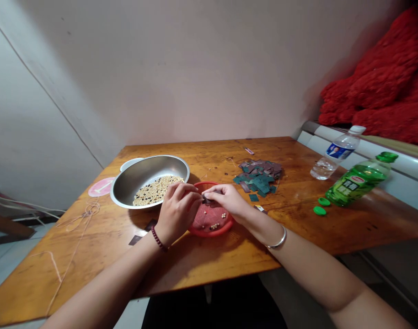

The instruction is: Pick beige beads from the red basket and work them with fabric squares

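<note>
Both hands meet over a red plastic basket [212,234] holding several pale beads [215,226]. My right hand [227,197] is closed, pinching a small dark piece of sheet [209,200] that looks like sandpaper. Right beside it, my left hand [181,204] has its fingers curled and pressed together at the piece's edge; what lies between those fingertips is hidden. Behind my left hand stands a steel bowl [150,167], partly filled with cream and black beads [154,191]. More dark sheet pieces [140,235] lie near my left wrist.
A heap of green and brown square pieces [260,176] lies right of the basket. A clear water bottle [335,153], a green drink bottle [360,180] and green caps [320,210] are at the right. Loose string [73,258] crosses the table's left side. Red bundles [387,82] sit beyond.
</note>
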Demonstrator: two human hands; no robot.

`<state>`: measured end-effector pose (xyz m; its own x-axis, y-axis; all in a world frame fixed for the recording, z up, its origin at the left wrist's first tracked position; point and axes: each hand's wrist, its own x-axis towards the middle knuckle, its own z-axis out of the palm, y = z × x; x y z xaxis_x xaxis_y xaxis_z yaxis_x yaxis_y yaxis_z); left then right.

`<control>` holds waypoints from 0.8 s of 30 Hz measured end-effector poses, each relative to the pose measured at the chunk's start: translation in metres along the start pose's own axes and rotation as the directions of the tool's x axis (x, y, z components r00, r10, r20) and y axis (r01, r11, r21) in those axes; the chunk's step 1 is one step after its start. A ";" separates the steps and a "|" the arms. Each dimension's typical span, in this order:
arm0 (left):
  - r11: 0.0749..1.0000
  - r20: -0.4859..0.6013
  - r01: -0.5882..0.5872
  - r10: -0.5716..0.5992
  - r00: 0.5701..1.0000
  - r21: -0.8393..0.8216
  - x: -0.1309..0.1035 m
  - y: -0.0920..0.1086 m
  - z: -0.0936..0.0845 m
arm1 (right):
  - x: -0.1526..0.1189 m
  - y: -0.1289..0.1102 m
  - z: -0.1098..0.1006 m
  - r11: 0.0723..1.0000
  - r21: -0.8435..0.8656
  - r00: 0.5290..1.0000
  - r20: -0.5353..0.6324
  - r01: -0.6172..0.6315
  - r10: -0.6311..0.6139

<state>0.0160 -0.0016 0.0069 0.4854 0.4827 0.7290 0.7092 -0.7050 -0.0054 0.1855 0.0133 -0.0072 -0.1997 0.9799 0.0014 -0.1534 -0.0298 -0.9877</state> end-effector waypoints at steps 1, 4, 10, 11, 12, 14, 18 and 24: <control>1.000 0.003 -0.003 0.003 1.000 0.000 0.000 0.000 0.000 | 0.000 0.000 0.000 1.000 0.003 1.000 -0.005 -0.004 0.004; 1.000 0.007 -0.003 0.003 1.000 0.000 -0.001 0.000 0.001 | 0.000 -0.001 0.000 1.000 0.010 1.000 -0.017 -0.007 0.007; 0.999 -0.035 -0.041 0.042 0.999 0.032 -0.002 0.000 0.001 | -0.001 -0.005 0.000 0.999 0.035 0.999 -0.029 -0.023 0.024; 0.997 -0.055 -0.056 0.058 0.997 0.048 -0.003 0.000 0.001 | -0.001 -0.005 0.000 0.999 0.042 0.999 -0.025 -0.027 0.028; 0.996 -0.073 -0.069 0.073 0.995 0.062 -0.003 0.000 0.001 | -0.001 -0.005 0.000 0.998 0.050 0.999 -0.021 -0.030 0.031; 0.993 -0.095 -0.080 0.088 0.992 0.084 -0.003 0.000 0.001 | -0.001 -0.005 0.000 0.997 0.067 0.999 -0.015 -0.041 0.042; 0.994 -0.110 -0.060 0.070 0.991 0.094 -0.003 -0.001 0.002 | -0.002 -0.006 0.000 0.995 0.081 0.998 -0.015 -0.060 0.062; 0.996 -0.106 -0.031 0.039 0.994 0.084 -0.004 -0.003 0.003 | -0.003 -0.008 -0.001 0.993 0.069 0.996 -0.017 -0.091 0.092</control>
<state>0.0134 -0.0004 0.0018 0.4560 0.3965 0.7968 0.7346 -0.6731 -0.0854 0.1879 0.0105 0.0004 -0.1964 0.9762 -0.0923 -0.2008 -0.1322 -0.9707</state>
